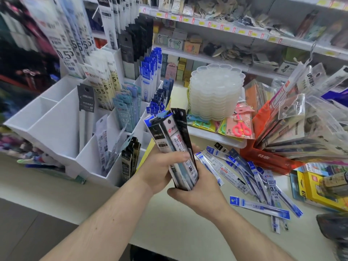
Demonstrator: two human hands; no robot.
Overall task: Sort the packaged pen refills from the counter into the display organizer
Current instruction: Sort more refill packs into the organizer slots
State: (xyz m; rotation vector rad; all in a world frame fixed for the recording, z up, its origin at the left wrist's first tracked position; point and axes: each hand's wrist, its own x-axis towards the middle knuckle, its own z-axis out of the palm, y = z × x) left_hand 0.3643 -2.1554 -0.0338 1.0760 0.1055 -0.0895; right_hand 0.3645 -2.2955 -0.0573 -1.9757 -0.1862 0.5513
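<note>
Blue-and-white refill packs [259, 206] beside a white organizer [54, 132].

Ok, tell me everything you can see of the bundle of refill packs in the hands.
The bundle of refill packs is a handful of long, flat, glossy plastic sleeves, black, white and blue, with hang holes at the top. It stands nearly upright, tilted slightly left, above the counter. The left hand grips its lower half; the right hand cups its bottom end.

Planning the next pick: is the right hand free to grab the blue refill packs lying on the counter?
Probably not yet: the right hand and left hand both grip the held bundle. The blue packs lie unobstructed nearby.
</note>
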